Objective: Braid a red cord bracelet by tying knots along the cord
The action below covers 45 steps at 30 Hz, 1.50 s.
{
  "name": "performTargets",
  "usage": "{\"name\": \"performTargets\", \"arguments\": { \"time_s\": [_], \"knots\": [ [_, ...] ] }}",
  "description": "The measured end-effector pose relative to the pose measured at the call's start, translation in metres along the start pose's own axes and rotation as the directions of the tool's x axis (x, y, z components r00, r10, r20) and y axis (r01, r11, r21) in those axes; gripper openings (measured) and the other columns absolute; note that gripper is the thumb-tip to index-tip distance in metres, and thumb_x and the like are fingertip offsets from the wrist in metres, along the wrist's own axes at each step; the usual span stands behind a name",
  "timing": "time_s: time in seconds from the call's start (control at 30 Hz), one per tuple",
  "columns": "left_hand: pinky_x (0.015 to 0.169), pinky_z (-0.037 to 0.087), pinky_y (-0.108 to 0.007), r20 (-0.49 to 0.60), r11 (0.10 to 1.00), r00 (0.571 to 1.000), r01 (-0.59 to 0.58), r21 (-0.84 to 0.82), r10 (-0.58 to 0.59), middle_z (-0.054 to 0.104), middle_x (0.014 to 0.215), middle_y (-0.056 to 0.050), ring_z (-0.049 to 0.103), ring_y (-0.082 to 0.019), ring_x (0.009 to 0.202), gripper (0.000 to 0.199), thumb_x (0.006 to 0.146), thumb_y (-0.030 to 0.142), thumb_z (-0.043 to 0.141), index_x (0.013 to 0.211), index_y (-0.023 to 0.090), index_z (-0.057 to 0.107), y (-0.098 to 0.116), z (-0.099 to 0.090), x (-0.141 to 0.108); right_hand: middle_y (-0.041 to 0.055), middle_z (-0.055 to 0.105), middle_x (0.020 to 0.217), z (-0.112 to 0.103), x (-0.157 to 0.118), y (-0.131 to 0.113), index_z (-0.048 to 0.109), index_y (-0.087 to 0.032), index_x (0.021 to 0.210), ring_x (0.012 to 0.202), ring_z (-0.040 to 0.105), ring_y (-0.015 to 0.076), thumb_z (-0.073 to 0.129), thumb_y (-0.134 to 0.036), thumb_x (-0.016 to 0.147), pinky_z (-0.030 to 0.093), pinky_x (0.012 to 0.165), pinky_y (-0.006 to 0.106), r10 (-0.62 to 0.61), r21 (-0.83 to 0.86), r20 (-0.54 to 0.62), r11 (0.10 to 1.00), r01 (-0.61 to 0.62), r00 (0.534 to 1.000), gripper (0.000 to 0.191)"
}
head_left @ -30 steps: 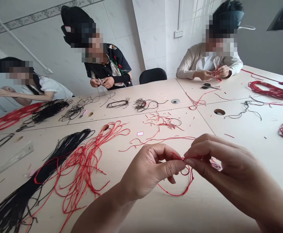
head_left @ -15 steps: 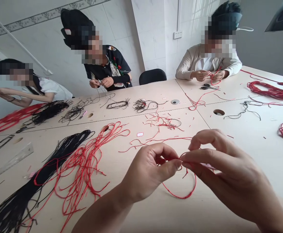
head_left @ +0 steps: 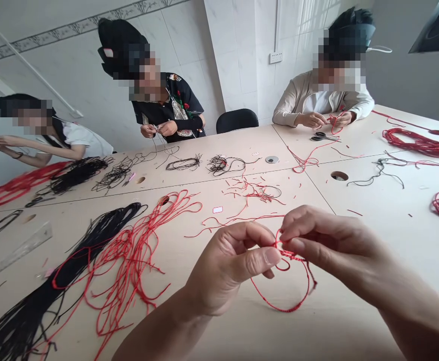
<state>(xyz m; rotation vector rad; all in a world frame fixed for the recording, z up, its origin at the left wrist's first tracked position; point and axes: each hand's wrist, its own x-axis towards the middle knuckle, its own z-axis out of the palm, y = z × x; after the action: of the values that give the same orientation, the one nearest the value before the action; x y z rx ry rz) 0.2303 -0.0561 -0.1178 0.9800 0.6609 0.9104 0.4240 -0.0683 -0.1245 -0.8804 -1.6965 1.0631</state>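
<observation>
A red cord (head_left: pixel 290 307) with a braided part hangs in a loop below my two hands, over the pale table. Thumb and fingers of my left hand (head_left: pixel 238 265) pinch it at the left. Close beside, my right hand (head_left: pixel 328 250) is closed at the fingertips on a small upright loop of the same cord. Small curls and a knotted end show under the right fingers. Part of the cord is hidden behind the fingertips.
Red cords (head_left: pixel 137 250) and a black cord bundle (head_left: pixel 72 265) lie at left, near a clear ruler (head_left: pixel 20 250). Red scraps (head_left: pixel 253 189) lie beyond my hands. Three people sit across the table (head_left: pixel 189 311); scissors (head_left: pixel 322 137) lie by the right one.
My right hand has closed its spread fingers onto the cord and turned slightly. More of the braided part and a knotted end now show beneath it.
</observation>
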Motion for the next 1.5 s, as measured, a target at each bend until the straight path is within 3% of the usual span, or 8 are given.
{"name": "performTargets", "arguments": {
  "time_s": [0.13,0.3,0.4,0.57,0.67,0.77,1.2,1.5],
  "knots": [
    [0.054,0.052,-0.016,0.012,0.996,0.996,-0.085,0.003,0.085,0.066,0.079,0.000,0.057,-0.007,0.062,0.009,0.075,0.021,0.083,0.070,0.020,0.076,0.000,0.001,0.000,-0.0002,0.061,0.072,0.003,0.002,0.004,0.066,-0.018,0.084,0.061,0.056,0.0099,0.065,-0.036,0.094,0.050,0.054,0.021,0.191,0.282,0.131,0.934,-0.221,0.973,0.021],
    [0.054,0.052,-0.017,0.013,0.994,0.994,-0.112,-0.006,0.112,0.074,0.080,-0.002,0.060,-0.009,0.061,0.009,0.080,0.019,0.079,0.071,0.020,0.075,-0.003,0.000,-0.001,0.0004,0.061,0.075,0.008,0.000,0.002,0.062,-0.018,0.081,0.060,0.053,0.0095,0.065,-0.038,0.094,0.047,0.052,0.021,0.203,0.281,0.118,0.932,-0.229,0.972,0.024],
    [0.056,0.053,-0.018,-0.016,0.992,0.992,-0.129,0.004,0.129,0.073,0.073,-0.001,0.061,-0.008,0.059,0.008,0.080,0.019,0.079,0.074,0.019,0.074,-0.005,0.000,0.000,0.0016,0.062,0.076,0.008,0.000,0.000,0.063,-0.018,0.081,0.062,0.054,0.0109,0.060,-0.033,0.096,0.047,0.052,0.022,0.186,0.172,0.119,0.964,-0.205,0.975,0.021],
    [0.061,0.053,-0.016,-0.072,0.985,0.982,-0.172,0.026,0.173,0.071,0.067,0.001,0.064,-0.008,0.063,0.011,0.080,0.018,0.079,0.072,0.018,0.072,-0.005,-0.001,0.003,0.0015,0.062,0.083,0.009,-0.004,-0.008,0.064,-0.021,0.085,0.071,0.060,0.0117,0.056,-0.022,0.097,0.050,0.057,0.022,-0.041,-0.204,-0.081,0.979,0.023,0.996,0.014],
    [0.063,0.053,-0.016,-0.095,0.982,0.979,-0.178,0.057,0.183,0.071,0.067,0.002,0.064,-0.007,0.062,0.011,0.081,0.017,0.079,0.073,0.019,0.072,-0.006,-0.002,0.003,0.0034,0.062,0.090,0.013,-0.010,-0.013,0.062,-0.021,0.092,0.078,0.062,0.0123,0.058,-0.014,0.094,0.053,0.061,0.022,-0.282,-0.471,-0.169,0.865,0.174,0.944,0.008],
    [0.062,0.054,-0.019,-0.100,0.982,0.980,-0.165,0.095,0.175,0.070,0.065,0.002,0.064,-0.009,0.061,0.011,0.081,0.019,0.079,0.074,0.018,0.071,-0.008,-0.003,0.002,0.0033,0.062,0.086,0.019,-0.015,-0.014,0.062,-0.019,0.091,0.073,0.061,0.0120,0.059,-0.009,0.091,0.053,0.062,0.023,-0.406,-0.613,-0.096,0.743,0.267,0.909,0.011],
    [0.060,0.048,-0.018,-0.142,0.941,0.949,-0.243,0.236,0.281,0.066,0.067,0.004,0.057,-0.008,0.063,0.012,0.082,0.018,0.078,0.074,0.020,0.069,-0.015,0.001,0.001,0.0037,0.067,0.078,0.030,-0.011,-0.003,0.060,-0.020,0.081,0.067,0.060,0.0157,0.060,-0.007,0.090,0.049,0.063,0.030,-0.537,-0.807,-0.057,0.521,0.277,0.842,0.015],
    [0.061,0.051,-0.019,-0.180,0.944,0.951,-0.199,0.262,0.250,0.066,0.067,0.003,0.059,-0.009,0.063,0.014,0.081,0.020,0.078,0.073,0.018,0.068,-0.017,0.001,0.003,0.0052,0.070,0.082,0.028,-0.012,0.004,0.062,-0.019,0.087,0.073,0.063,0.0183,0.063,-0.001,0.083,0.049,0.068,0.033,-0.561,-0.844,-0.020,0.453,0.286,0.828,0.019]
  ]
}}
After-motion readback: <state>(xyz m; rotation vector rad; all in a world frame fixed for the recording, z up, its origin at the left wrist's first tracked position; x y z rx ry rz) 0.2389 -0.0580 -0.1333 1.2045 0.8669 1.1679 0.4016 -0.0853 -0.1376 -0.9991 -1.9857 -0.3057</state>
